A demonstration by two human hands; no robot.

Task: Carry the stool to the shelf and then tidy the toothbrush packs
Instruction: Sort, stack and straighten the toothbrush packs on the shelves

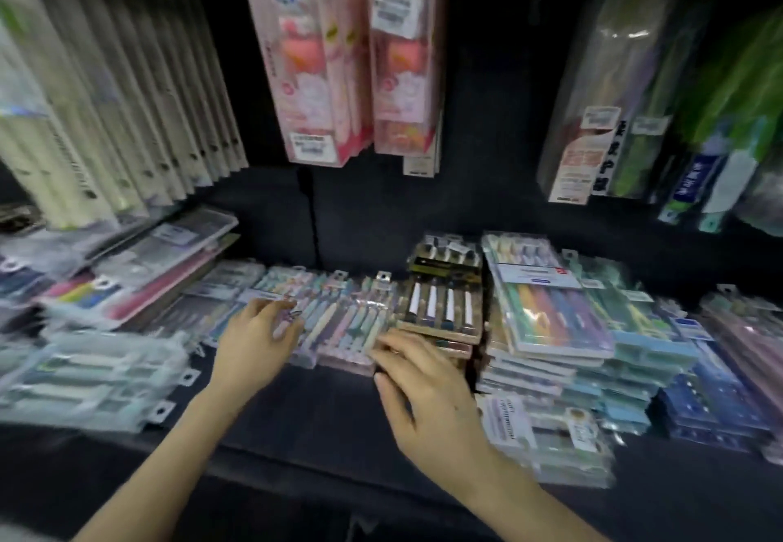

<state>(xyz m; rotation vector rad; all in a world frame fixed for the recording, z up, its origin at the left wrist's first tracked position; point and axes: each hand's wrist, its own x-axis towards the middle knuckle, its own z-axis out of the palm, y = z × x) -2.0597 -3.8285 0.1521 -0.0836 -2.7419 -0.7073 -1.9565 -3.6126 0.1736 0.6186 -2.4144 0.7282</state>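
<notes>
Flat toothbrush packs lie in piles on a dark shelf (322, 410). A pastel pack (339, 321) lies in the middle, next to a stack topped by a dark gold-edged pack (445, 300). My left hand (258, 338) rests on the left end of the pastel pack, fingers bent over it. My right hand (423, 393) reaches to the front edge of the gold-edged stack, fingertips touching the packs there. The stool is out of view.
A tall pile of colourful packs (546, 312) stands right of the hands, with blue packs (712, 406) further right. Clear packs (93, 372) lie at the left. Pink boxed brushes (313, 54) and white boxes (127, 88) hang above.
</notes>
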